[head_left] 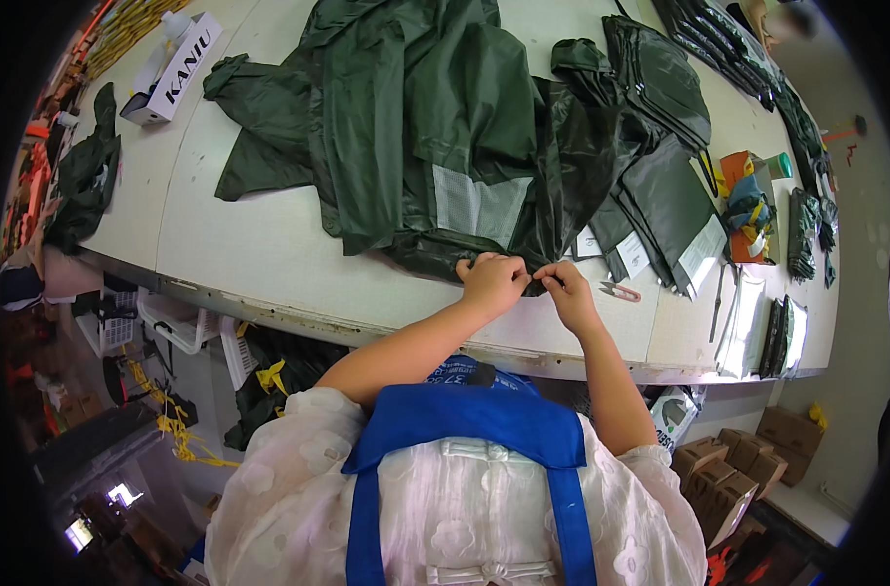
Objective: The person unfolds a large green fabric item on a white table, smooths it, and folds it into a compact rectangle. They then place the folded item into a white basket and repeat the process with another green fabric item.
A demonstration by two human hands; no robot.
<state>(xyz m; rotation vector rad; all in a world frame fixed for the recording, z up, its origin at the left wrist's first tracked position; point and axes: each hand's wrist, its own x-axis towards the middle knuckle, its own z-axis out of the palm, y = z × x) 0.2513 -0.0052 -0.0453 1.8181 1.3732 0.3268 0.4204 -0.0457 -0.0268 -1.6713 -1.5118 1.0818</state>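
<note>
White box point(171, 66) far left, white tags point(633, 256) on folded garments, perhaps brown cartons point(723, 474) below

The person wears a white short-sleeved blouse point(445, 508) with a raised flower pattern, under a bright blue apron point(465, 425) with two straps running down; both forearms are bare.

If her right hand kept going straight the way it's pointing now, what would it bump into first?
The right hand points up and left, so it would probably first meet the dark green garment it already pinches, right beside the left hand; depth is hard to judge.
</note>
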